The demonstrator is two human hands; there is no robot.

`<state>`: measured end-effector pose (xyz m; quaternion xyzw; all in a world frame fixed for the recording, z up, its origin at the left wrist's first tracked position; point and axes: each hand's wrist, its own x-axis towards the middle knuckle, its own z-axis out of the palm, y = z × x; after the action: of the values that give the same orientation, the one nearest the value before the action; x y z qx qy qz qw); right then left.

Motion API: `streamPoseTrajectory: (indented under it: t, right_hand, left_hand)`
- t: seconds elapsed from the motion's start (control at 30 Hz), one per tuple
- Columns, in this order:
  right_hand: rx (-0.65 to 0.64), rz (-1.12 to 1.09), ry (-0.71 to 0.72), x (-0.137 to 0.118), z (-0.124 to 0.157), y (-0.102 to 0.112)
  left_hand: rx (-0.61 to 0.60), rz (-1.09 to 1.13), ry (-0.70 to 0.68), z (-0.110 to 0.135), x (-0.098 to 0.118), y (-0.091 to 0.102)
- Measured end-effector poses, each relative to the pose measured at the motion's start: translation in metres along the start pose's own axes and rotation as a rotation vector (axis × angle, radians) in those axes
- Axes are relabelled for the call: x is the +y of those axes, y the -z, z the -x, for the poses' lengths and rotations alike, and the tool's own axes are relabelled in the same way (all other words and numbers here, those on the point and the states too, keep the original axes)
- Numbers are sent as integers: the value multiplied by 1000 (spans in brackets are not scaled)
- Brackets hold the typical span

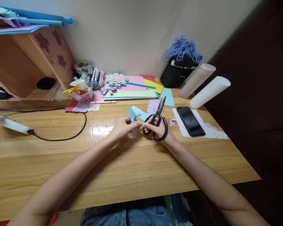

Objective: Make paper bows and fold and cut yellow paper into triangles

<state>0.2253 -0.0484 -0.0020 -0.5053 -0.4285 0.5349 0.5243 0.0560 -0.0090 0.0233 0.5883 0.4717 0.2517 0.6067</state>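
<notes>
Centrally, above the desk (108,182), a pale blue folded paper shape (132,114) with pointed blades is held between two hands, midway between the front and rear edges. The left-hand grip (122,127) is closed in a pinch on it, thumb foremost. The right-hand grip (159,128) pinches its near tip between thumb and finger and also carries a pair of scissors (158,113), black-handled, the blades directed toward the rear edge. Just behind lie a pale blue paper strip (139,112) and lilac paper (152,105). Toward the right edge, a smartphone (191,121) rests on a white sheet (214,131). Near the rear right corner stand two white cylinders (209,92), beside a black pouch (172,75) topped with blue yarn (184,50). Along the rear edge are a layered paper flower (116,80) and, farther left, a tub of paper scraps (86,95).
</notes>
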Motion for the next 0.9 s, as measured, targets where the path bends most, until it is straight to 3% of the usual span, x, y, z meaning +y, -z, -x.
streamPoseTrajectory:
  t: [0.13, 0.43, 0.57, 0.67, 0.8, 0.9]
  right_hand:
    - [-14, -50, -62, -2, -1, -2]
    - [22, 72, 126, -8, 2, -1]
    - [78, 105, 156, -10, 2, 1]
    - [12, 77, 124, -13, 2, 1]
    - [-57, 17, 48, -15, 2, 2]
    - [-13, -60, -21, -16, 5, 1]
  left_hand:
    - [13, 112, -9, 1, 8, 4]
    - [-111, 136, 93, 4, 10, 2]
    - [-96, 165, 74, 3, 11, 4]
    - [-32, 112, 46, 1, 14, 8]
    - [63, 17, -119, 1, 17, 12]
    - [140, -122, -462, 4, 17, 13]
